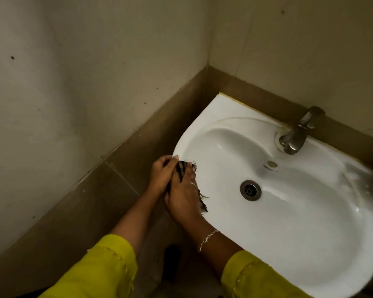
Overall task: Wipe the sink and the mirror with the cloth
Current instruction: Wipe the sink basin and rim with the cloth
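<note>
White ceramic wash basin (299, 239), wall-mounted in a corner, glossy with light streaks on the bowl; its surface is otherwise clean in appearance. Cloth (182, 168): dark, checked in black and tan, frayed threads at its edges, bunched at the basin's left rim. Left hand (162, 175): just outside the basin's left rim, fingers curled closed around the cloth's outer end, thumb tip resting on the rim. Right hand (182, 200): lying over the rim, fingers flat and pressed down on the cloth, a ring on one finger, a chain bracelet (207, 239) at the wrist. Frayed cloth ends show from under the right hand, inside the bowl. Metal drain (250, 190) sits at the bowl's centre, well apart from the cloth. Dull metal tap (297, 134) stands on the basin's back ledge. A small mark is printed below the overflow hole (271, 163); too small to read. Yellow sleeves (108, 269) cover both forearms.
</note>
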